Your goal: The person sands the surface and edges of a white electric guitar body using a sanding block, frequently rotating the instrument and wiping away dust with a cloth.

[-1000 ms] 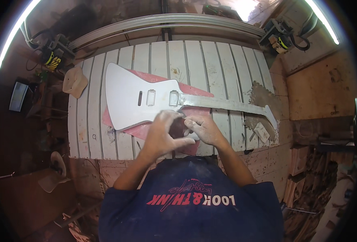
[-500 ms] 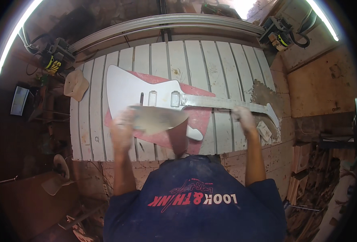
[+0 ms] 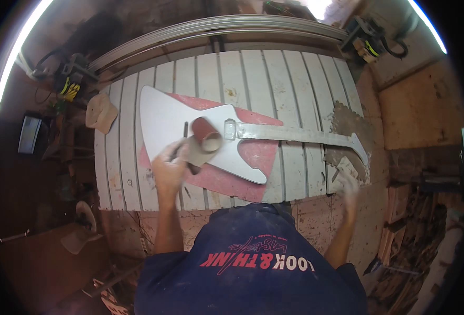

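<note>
A tan cap [image 3: 102, 113] lies at the left end of the slatted white table [image 3: 116, 163]; to its right, a white guitar body [image 3: 163, 118] rests face up at the table's middle, its wide end leftward, over a pink sheet [image 3: 263, 155]; the left hand [image 3: 170, 165], above the body's near edge, is clamped on a curled sheet [image 3: 204, 129], reddish-brown on one face and pale on the other; contact between curl and body cannot be confirmed. Likely fault: the curl, gripped at one end only, could spring open or drag a corner, marking the white surface; the pink sheet, if it slides, could let the body shift.

The neck [image 3: 295, 135] extends rightward past the pink sheet to an angled headstock [image 3: 360, 149]; a pale block [image 3: 349, 166] lies just beside it on the near side; the right hand [image 3: 348, 190] is at the block, but blur hides whether its fingers are apart or closed on it. Likely fault: a hasty lift or a loose grip could knock the block against the headstock and chip it.
</note>
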`<state>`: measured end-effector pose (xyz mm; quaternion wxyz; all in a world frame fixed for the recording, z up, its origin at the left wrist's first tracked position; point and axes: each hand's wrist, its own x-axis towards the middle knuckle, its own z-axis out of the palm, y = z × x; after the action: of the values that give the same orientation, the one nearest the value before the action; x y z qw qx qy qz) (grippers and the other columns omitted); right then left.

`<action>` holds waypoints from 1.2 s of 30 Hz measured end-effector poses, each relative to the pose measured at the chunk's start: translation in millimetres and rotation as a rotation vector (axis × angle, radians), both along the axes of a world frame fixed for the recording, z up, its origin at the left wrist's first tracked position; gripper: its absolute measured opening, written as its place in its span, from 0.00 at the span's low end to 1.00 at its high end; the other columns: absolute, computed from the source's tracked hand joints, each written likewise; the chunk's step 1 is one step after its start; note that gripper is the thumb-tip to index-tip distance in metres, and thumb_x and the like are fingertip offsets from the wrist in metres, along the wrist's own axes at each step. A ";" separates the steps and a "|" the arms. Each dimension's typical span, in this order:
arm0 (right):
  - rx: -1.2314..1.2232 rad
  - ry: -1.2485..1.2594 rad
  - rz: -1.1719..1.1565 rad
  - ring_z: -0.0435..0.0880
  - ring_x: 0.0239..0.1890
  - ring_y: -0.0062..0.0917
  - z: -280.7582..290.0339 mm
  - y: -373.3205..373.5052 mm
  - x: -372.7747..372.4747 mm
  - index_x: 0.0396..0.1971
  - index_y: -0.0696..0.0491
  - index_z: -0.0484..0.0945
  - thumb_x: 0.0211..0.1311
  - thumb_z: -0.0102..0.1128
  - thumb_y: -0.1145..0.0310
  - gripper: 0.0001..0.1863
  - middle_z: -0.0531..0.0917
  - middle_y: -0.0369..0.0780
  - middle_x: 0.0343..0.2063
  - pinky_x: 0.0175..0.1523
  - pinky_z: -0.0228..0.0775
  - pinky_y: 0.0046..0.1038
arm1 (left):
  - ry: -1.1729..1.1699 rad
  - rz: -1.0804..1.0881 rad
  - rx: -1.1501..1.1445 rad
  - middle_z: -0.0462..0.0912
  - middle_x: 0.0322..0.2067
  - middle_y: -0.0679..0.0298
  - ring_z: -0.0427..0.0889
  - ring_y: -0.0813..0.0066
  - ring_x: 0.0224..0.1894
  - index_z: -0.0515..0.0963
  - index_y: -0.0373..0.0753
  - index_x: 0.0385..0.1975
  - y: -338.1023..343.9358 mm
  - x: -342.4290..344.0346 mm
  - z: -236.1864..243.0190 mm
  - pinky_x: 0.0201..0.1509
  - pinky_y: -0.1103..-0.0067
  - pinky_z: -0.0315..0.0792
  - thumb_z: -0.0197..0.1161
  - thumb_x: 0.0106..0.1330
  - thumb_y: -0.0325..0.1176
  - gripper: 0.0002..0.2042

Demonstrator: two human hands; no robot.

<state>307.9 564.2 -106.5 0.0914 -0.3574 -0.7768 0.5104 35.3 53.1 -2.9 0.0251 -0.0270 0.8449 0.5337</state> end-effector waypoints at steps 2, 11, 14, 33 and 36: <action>-0.222 0.142 0.270 0.86 0.47 0.23 41.2 -98.0 -70.6 0.58 0.57 0.81 0.73 0.58 0.70 0.17 0.85 0.41 0.51 0.54 0.79 0.26 | 0.047 -0.123 0.005 0.89 0.47 0.51 0.87 0.64 0.51 0.85 0.32 0.51 50.7 10.4 0.8 0.59 0.72 0.78 0.73 0.66 0.36 0.18; -0.308 0.219 0.491 0.77 0.34 0.14 72.6 -214.9 -190.3 0.39 0.59 0.84 0.75 0.59 0.67 0.11 0.83 0.32 0.29 0.40 0.72 0.25 | 0.342 -0.521 -0.048 0.83 0.53 0.54 0.80 0.56 0.58 0.84 0.39 0.51 114.3 28.6 -22.8 0.62 0.67 0.75 0.78 0.57 0.36 0.22; -0.344 0.067 0.638 0.80 0.36 0.16 68.7 -202.9 -188.1 0.39 0.60 0.85 0.75 0.60 0.67 0.11 0.85 0.34 0.31 0.44 0.74 0.25 | 0.469 -0.531 -0.173 0.85 0.50 0.55 0.80 0.55 0.57 0.85 0.39 0.49 94.9 7.9 -30.5 0.68 0.63 0.66 0.70 0.66 0.39 0.15; 0.083 0.179 0.728 0.88 0.33 0.34 77.4 -199.8 -185.4 0.33 0.57 0.87 0.55 0.65 0.70 0.09 0.88 0.45 0.31 0.44 0.79 0.32 | 0.355 -0.752 -0.235 0.85 0.33 0.64 0.80 0.65 0.47 0.89 0.47 0.35 104.9 21.5 -48.9 0.63 0.62 0.58 0.71 0.63 0.42 0.09; 0.114 0.155 0.751 0.88 0.33 0.36 76.9 -200.7 -184.9 0.32 0.57 0.87 0.53 0.65 0.70 0.09 0.88 0.45 0.30 0.43 0.79 0.33 | 0.350 -0.732 -0.222 0.85 0.32 0.65 0.80 0.67 0.46 0.89 0.46 0.33 105.4 25.1 -51.1 0.62 0.61 0.57 0.72 0.60 0.42 0.08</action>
<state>122.9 363.5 -29.6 -0.0237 -0.0025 -0.8715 0.4899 60.5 158.5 -54.0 0.0661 0.3637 0.8425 0.3918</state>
